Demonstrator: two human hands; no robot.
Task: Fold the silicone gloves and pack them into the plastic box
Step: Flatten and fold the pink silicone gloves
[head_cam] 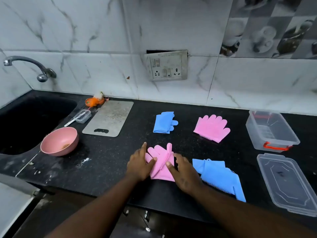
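A pink silicone glove [160, 160] lies on the black counter [109, 162] in front of me, partly folded lengthwise. My left hand [139, 163] presses its left side, thumb on the fold. My right hand [182, 172] pinches the folded right edge. A folded blue glove [163, 122] lies farther back. A flat pink glove [212, 127] sits to its right. Another blue glove [219, 176], bristles showing, lies spread beside my right hand. The clear plastic box [272, 133] with red latches stands open at the right, its lid [288, 182] lying in front of it.
A pink bowl [60, 140] stands near the dark sink [30, 121] at the left, under a tap [29, 66]. A grey cutting board [109, 118] and a small clear container [83, 115] lie behind the bowl. A socket panel [166, 65] is on the tiled wall.
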